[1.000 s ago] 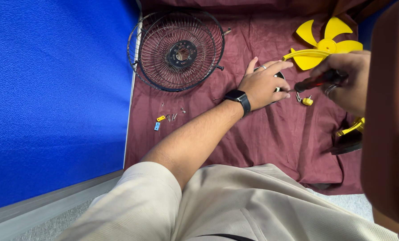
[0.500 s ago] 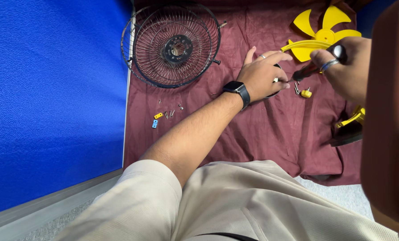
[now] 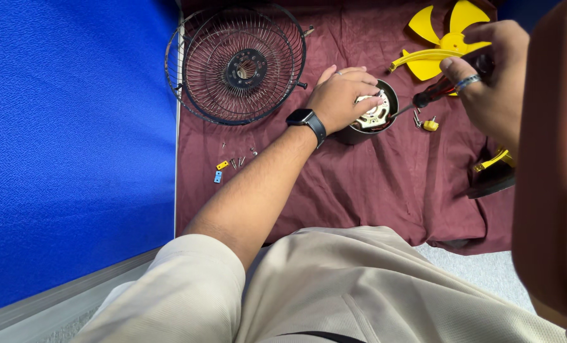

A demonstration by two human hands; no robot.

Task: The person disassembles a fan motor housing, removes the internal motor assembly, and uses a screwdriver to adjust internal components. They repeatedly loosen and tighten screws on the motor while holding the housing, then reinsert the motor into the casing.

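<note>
One fan motor (image 3: 373,113) gripped by left hand (image 3: 340,96) fingers, one screwdriver (image 3: 437,93) clasped in right hand (image 3: 486,76), one wire guard (image 3: 236,63).

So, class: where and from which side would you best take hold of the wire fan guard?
Probably by the outer rim of the fan guard, at its near edge, coming from above. It lies flat on the cloth, so the thick rim wire stands proud there, and the left hand and right hand are busy elsewhere.
</note>
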